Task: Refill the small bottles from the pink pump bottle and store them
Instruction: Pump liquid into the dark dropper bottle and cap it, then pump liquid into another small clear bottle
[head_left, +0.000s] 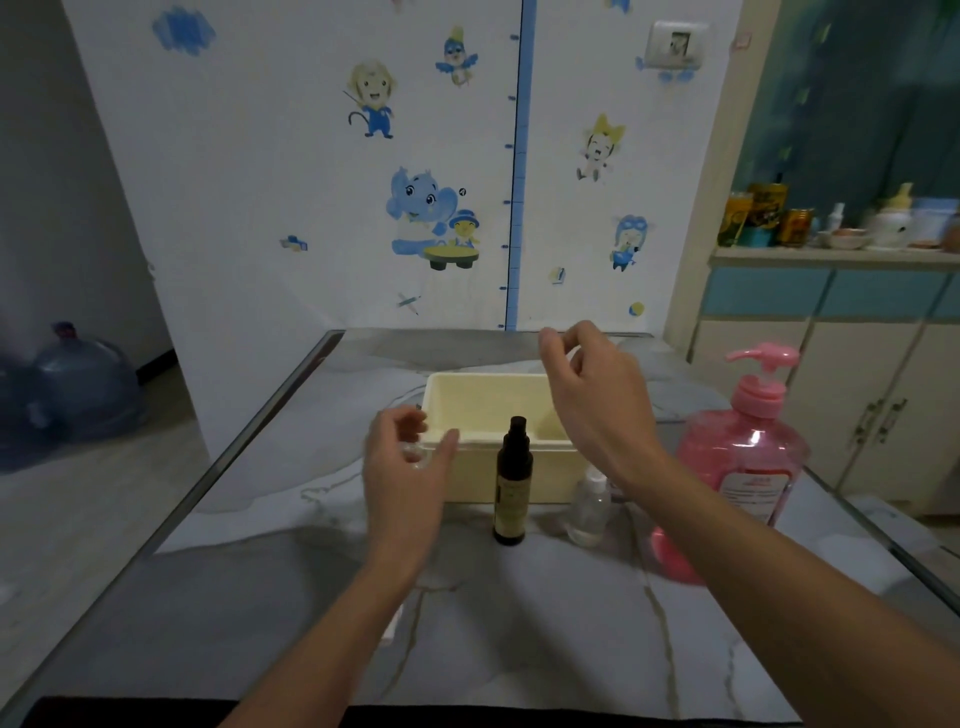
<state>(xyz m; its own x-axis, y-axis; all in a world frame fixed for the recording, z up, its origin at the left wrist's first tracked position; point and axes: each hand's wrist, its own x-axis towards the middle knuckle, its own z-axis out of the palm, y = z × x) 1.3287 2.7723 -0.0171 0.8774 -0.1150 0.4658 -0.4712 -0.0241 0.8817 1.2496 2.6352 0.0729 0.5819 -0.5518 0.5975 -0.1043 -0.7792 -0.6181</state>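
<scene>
The pink pump bottle (748, 457) stands at the right of the table. A dark spray bottle (513, 483) and a small clear bottle (589, 504) stand upright in front of a cream plastic box (483, 400). My left hand (405, 467) is at the box's front left corner, curled around what looks like a small clear container, mostly hidden by the fingers. My right hand (592, 389) hovers above the box's right side with thumb and forefinger pinched; whether anything is between them is too small to tell.
The marble-patterned table (322, 597) has a metal edge on the left and right. A wall with cartoon stickers is right behind it. A cabinet (831, 338) with jars stands at the right, and water jugs (78, 384) sit on the floor at the left.
</scene>
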